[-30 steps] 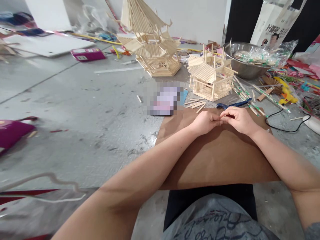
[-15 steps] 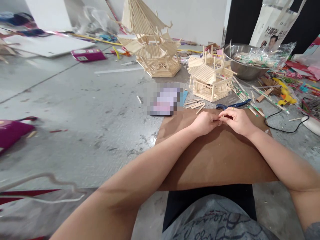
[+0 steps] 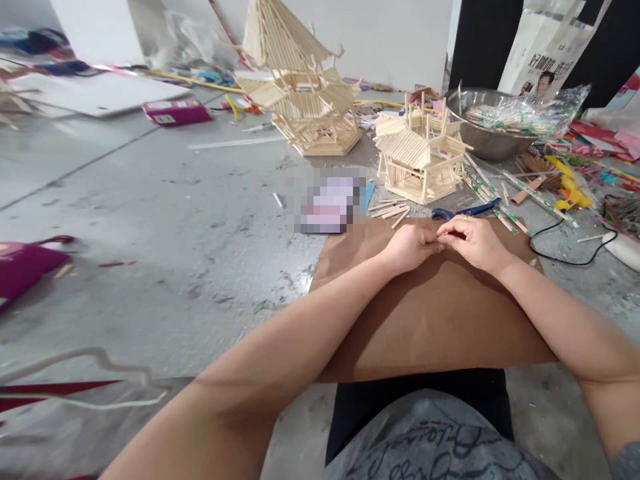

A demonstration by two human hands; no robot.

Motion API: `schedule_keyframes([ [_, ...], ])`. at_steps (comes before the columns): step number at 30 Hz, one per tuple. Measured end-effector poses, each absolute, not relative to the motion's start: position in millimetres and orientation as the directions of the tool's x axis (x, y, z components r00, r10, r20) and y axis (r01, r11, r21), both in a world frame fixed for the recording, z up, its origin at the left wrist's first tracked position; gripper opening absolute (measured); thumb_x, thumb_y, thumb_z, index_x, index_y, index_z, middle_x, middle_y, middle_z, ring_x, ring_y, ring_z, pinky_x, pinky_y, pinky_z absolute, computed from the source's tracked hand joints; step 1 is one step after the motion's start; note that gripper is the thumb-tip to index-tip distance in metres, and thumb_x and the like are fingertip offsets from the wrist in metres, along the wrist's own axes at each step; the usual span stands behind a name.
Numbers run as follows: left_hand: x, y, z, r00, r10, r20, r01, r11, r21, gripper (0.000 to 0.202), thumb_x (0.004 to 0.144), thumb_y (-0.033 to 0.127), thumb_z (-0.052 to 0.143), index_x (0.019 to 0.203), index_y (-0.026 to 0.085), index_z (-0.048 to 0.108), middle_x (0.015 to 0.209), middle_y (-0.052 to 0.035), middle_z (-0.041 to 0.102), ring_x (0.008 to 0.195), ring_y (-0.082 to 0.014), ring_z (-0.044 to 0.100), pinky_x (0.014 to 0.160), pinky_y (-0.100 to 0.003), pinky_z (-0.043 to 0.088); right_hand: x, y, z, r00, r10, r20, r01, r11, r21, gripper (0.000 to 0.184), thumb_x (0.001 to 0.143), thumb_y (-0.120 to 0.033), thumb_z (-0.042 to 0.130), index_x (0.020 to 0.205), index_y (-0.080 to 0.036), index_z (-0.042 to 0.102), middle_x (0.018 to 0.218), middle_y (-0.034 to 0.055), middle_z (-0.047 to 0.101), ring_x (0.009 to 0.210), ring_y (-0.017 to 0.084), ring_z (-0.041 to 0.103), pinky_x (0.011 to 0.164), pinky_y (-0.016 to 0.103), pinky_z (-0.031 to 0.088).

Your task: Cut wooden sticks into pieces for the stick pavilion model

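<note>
My left hand (image 3: 410,247) and my right hand (image 3: 473,241) meet fingertip to fingertip over the far part of a brown cardboard sheet (image 3: 425,320). Both are curled into a pinch on something small that I cannot make out. A ring shows on my right hand. Blue-handled cutters (image 3: 467,211) lie just beyond my right hand. A few loose wooden sticks (image 3: 393,209) rest at the cardboard's far edge. Behind them stands a small stick-built house model (image 3: 420,160), and farther back a taller stick pagoda (image 3: 300,87).
A steel bowl (image 3: 493,140) with wrapped chopsticks sits at the back right. A yellow glue gun (image 3: 573,190) and its black cable (image 3: 565,247) lie to the right among scraps. A magenta box (image 3: 175,110) lies far left on the grey concrete floor (image 3: 150,220).
Both hands stay pinched together at the same spot; only small finger shifts show. The view has drifted slightly.
</note>
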State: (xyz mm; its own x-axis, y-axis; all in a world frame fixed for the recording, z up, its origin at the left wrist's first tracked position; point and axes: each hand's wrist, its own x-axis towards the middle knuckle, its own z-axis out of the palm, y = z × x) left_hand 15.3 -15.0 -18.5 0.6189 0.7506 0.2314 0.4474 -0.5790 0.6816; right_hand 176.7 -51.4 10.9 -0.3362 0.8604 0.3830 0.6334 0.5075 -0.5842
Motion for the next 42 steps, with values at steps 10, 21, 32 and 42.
schedule_keyframes([
  [10, 7, -12, 1, 0.54, 0.831, 0.135, 0.369, -0.378, 0.849, 0.024, 0.074, 0.033, 0.055, 0.068, 0.013, 0.067, 0.055, 0.0029, 0.057, 0.051, -0.0065, 0.046, 0.054, -0.019, 0.037, 217, -48, 26, -0.112, 0.991, 0.071, 0.994, 0.111, 0.021, 0.037, 0.063, -0.056, 0.062, 0.069, -0.02, 0.056, 0.072, 0.0083, 0.064, 0.065, 0.022, 0.058, 0.054, 0.032, 0.038],
  [21, 2, -7, 4, 0.445, 0.892, 0.074, 0.343, -0.247, 0.906, 0.028, 0.073, 0.038, 0.058, 0.068, 0.012, 0.067, 0.053, -0.0001, 0.059, 0.05, -0.0087, 0.051, 0.047, -0.02, 0.038, 226, -43, 34, -0.052, 0.987, 0.151, 0.948, 0.096, -0.302, 0.022, 0.074, -0.042, 0.054, 0.073, -0.02, 0.057, 0.06, 0.0033, 0.06, 0.048, 0.014, 0.053, 0.044, 0.026, 0.032],
  [32, 4, -17, 9, 0.519, 0.84, 0.158, 0.112, -0.251, 0.962, 0.026, 0.069, 0.039, 0.063, 0.07, 0.014, 0.07, 0.076, -0.0036, 0.068, 0.078, -0.0132, 0.06, 0.072, -0.024, 0.044, 220, -57, 57, -0.196, 0.978, -0.077, 0.274, -0.021, -0.962, 0.023, 0.068, -0.035, 0.063, 0.074, -0.021, 0.045, 0.04, -0.0091, 0.043, 0.027, 0.006, 0.035, 0.027, 0.021, 0.02],
  [42, 12, -26, 4, 0.557, 0.828, 0.059, 0.009, -0.077, 0.997, 0.021, 0.069, 0.033, 0.064, 0.067, 0.012, 0.067, 0.07, -0.0041, 0.067, 0.071, -0.0124, 0.059, 0.068, -0.025, 0.045, 205, -46, 29, -0.141, 0.982, 0.123, 0.318, 0.163, -0.934, 0.017, 0.069, -0.031, 0.054, 0.081, -0.02, 0.058, 0.082, 0.0033, 0.063, 0.072, 0.016, 0.06, 0.061, 0.029, 0.049],
])
